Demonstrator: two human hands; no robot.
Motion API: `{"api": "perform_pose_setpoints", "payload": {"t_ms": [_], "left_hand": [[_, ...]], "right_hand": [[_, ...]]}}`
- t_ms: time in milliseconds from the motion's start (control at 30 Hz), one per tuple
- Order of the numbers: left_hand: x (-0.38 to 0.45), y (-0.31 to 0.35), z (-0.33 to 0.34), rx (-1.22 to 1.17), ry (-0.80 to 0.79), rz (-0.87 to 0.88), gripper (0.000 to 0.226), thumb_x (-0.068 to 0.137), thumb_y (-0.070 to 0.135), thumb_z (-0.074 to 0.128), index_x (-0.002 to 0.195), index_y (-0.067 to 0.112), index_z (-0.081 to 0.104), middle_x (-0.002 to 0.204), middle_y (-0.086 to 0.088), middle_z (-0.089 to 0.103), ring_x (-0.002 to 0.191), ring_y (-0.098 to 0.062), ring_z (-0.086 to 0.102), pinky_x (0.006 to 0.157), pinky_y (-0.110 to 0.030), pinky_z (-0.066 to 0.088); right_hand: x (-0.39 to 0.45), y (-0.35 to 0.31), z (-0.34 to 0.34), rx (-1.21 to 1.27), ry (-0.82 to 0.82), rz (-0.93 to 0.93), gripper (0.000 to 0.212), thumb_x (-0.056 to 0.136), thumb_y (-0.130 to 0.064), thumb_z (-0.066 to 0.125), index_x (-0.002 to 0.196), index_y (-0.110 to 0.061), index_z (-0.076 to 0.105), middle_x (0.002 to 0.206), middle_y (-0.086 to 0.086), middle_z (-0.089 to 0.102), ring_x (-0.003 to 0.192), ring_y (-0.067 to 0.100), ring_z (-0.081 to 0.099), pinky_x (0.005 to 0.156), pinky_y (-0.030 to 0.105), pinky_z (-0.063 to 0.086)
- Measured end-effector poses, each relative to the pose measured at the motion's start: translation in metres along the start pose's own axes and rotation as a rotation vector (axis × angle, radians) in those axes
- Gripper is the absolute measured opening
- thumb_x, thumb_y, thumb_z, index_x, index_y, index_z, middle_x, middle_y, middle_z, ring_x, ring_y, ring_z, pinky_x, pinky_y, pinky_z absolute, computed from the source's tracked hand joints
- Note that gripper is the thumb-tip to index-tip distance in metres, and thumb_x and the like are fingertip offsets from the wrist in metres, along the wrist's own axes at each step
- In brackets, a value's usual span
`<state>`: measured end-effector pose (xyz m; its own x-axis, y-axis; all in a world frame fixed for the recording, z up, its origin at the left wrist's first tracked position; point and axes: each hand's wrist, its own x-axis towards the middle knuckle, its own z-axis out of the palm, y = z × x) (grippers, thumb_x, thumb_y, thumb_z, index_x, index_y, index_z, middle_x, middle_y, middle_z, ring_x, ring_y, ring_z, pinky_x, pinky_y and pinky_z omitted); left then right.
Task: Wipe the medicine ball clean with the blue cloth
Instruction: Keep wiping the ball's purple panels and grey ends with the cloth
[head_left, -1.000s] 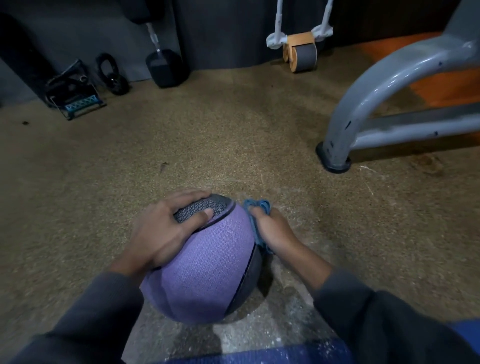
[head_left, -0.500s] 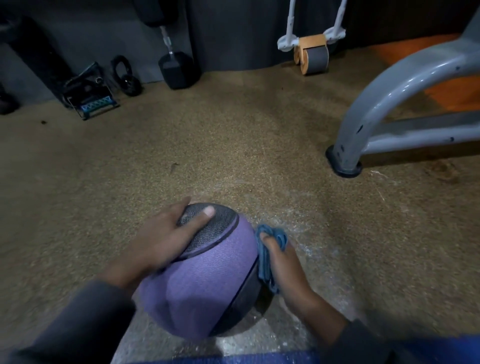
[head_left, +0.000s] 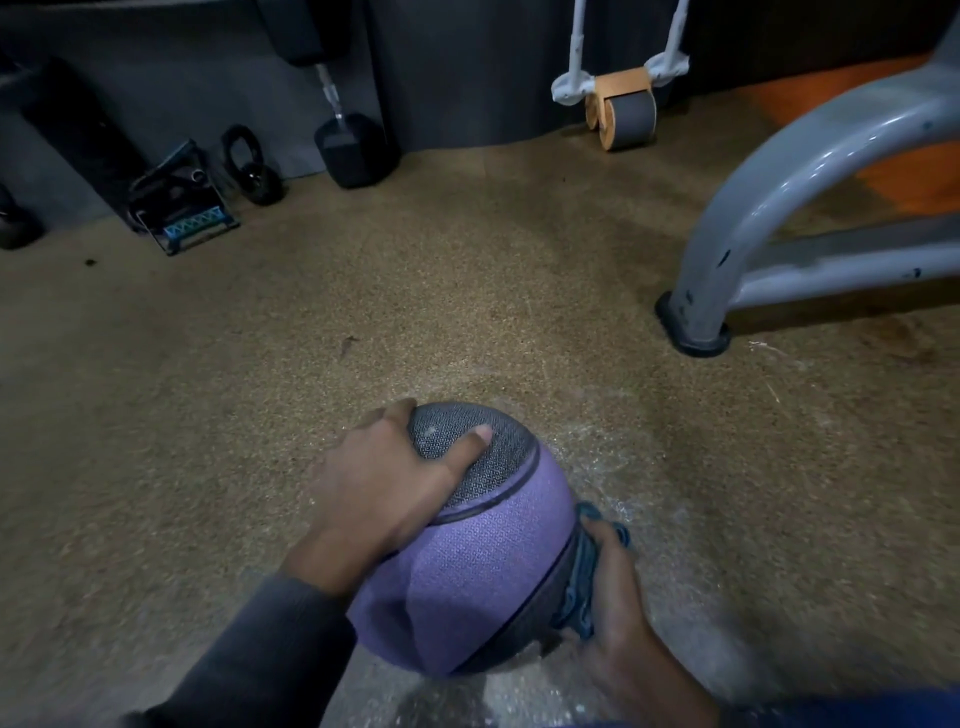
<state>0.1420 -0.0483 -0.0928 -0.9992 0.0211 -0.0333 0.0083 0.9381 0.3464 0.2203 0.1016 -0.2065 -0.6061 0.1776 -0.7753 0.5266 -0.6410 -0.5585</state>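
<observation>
Currently the medicine ball (head_left: 467, 571) rests on the floor (head_left: 467, 312), steadied by the left hand (head_left: 384, 483) with fingers spread, while the right hand (head_left: 615, 608) presses the blue cloth (head_left: 582, 582) against its lower right side; wiping appears partway done.

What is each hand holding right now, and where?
Right hand grips the bunched blue cloth against the purple medicine ball's right side; left hand rests spread on its grey top.
</observation>
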Motion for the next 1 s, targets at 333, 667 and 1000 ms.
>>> {"api": "perform_pose_setpoints", "payload": {"t_ms": [333, 667, 1000], "left_hand": [[-0.016, 0.003, 0.007, -0.288, 0.014, -0.014, 0.088, 0.072, 0.086, 0.048, 0.135, 0.025, 0.048, 0.127, 0.002, 0.059, 0.112, -0.020, 0.057, 0.090, -0.030, 0.039], [0.020, 0.009, 0.000, -0.079, -0.093, -0.061, 0.050, 0.102, 0.055, 0.025, 0.136, 0.034, 0.055, 0.143, 0.000, 0.055, 0.131, -0.026, 0.050, 0.104, -0.038, 0.035], [-0.009, -0.006, 0.004, -0.122, -0.005, -0.102, 0.058, 0.096, 0.062, 0.036, 0.149, 0.040, 0.038, 0.152, 0.008, 0.045, 0.138, -0.023, 0.043, 0.111, -0.039, 0.033]], "right_hand": [[-0.001, -0.042, -0.017, -0.282, 0.021, -0.568, 0.039, 0.084, -0.047, 0.063, 0.107, -0.016, 0.070, 0.099, 0.007, 0.074, 0.091, 0.023, 0.071, 0.075, 0.037, 0.054], [-0.048, -0.026, 0.011, -0.882, 0.020, -1.136, 0.059, 0.083, -0.057, 0.051, 0.140, -0.040, 0.049, 0.143, -0.020, 0.044, 0.126, 0.007, 0.047, 0.102, 0.033, 0.042], [0.001, -0.069, 0.016, -0.654, -0.108, -0.518, 0.020, 0.094, -0.041, 0.057, 0.091, -0.026, 0.069, 0.093, 0.003, 0.072, 0.094, 0.027, 0.068, 0.091, 0.047, 0.052]]}}
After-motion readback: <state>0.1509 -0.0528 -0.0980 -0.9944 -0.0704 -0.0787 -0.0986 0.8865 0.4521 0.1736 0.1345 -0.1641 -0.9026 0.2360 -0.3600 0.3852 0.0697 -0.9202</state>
